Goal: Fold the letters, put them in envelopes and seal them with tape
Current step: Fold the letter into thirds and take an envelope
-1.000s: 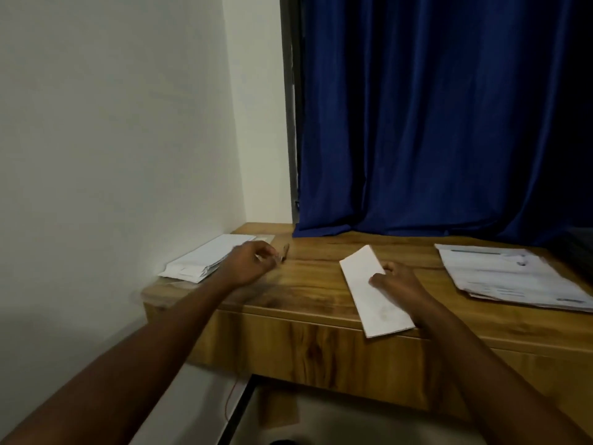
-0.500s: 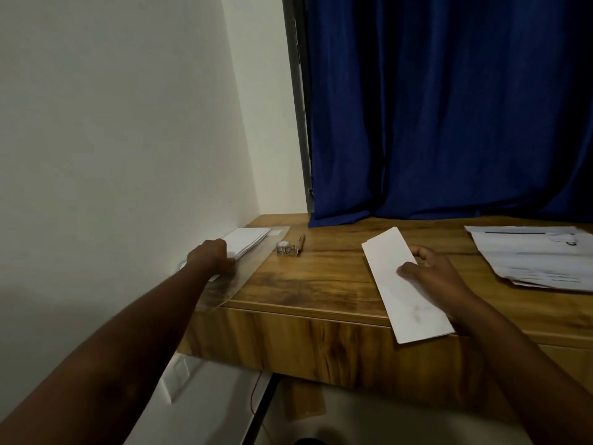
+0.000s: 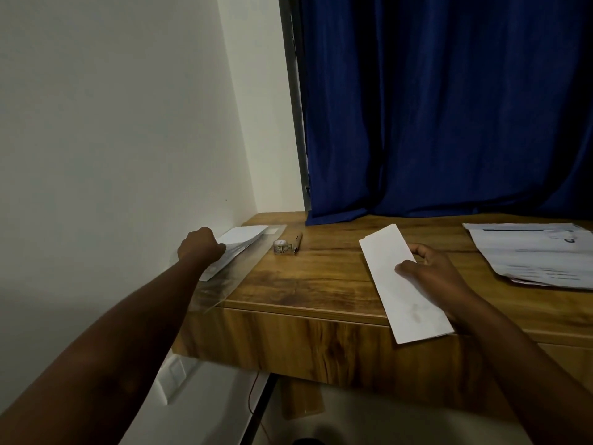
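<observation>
Folded letter (image 3: 404,284) sits at the worktop's (image 3: 321,277) front edge, right hand (image 3: 433,277) pinching it. Left hand (image 3: 200,247) looks curled on the envelope stack (image 3: 239,244) by the wall, fingers hidden. Next up, probably: slide one envelope free.

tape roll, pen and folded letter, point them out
tape roll (image 3: 281,247), head view, its side
pen (image 3: 298,241), head view, mid barrel
folded letter (image 3: 390,261), head view, bare upper half

The tabletop (image 3: 321,277) is warm brown wood with darker streaked grain. The curtain (image 3: 449,107) is deep blue. The folded letter (image 3: 401,277) and the envelope stack (image 3: 244,239) are plain white; the sheets of paper (image 3: 529,252) are white with dark print. The wall (image 3: 112,123) is off-white.
</observation>
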{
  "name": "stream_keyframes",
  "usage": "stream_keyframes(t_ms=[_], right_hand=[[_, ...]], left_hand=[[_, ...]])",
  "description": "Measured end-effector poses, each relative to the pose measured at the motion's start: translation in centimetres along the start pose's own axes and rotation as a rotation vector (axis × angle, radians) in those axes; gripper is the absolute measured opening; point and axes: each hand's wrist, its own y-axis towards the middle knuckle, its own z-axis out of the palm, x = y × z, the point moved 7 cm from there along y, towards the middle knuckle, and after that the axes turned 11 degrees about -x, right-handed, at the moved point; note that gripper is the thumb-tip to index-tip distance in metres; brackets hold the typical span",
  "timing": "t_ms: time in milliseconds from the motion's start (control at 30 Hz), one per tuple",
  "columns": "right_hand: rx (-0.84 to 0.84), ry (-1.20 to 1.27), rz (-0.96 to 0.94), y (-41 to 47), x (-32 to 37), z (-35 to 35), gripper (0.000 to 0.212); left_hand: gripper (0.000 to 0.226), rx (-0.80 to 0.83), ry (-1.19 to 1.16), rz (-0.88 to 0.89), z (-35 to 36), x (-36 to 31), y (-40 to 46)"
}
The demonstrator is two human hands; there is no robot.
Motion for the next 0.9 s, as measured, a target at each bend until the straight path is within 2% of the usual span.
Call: stream_keyframes(t_ms=[133, 367, 567, 633, 733, 767, 900], right_hand=[[0.001, -0.002, 0.010, 0.0, 0.0, -0.1, 0.036], [-0.014, 0.020, 0.010, 0.4, -0.3, -0.2, 0.045], [-0.017, 0.034, -0.073, 0.4, 0.3, -0.5, 0.075], [-0.010, 0.005, -0.094, 0.1, 0.5, -0.6, 0.069], [0.014, -0.027, -0.071, -0.3, 0.6, -0.5, 0.037], [0.030, -0.024, -0.047, -0.6, 0.5, -0.4, 0.033], [0.027, 0.014, 0.015, -1.5, 0.7, -0.7, 0.021]], left_hand=[[0.035, -0.024, -0.088, -0.052, -0.8, 0.5, 0.9], [0.025, -0.209, -0.253, -0.090, -4.5, 1.9, 2.5], [0.024, -0.365, -0.533, -0.144, -9.1, 2.3, 2.8], [0.023, -0.380, -0.683, -0.157, -10.4, 1.3, 2.2], [0.020, -0.363, -1.008, -0.221, -11.9, -1.3, 0.4], [0.018, -0.340, -1.119, -0.253, -12.0, -2.5, -0.4], [0.008, -0.102, -1.567, -0.387, -11.0, -9.3, -5.6]])
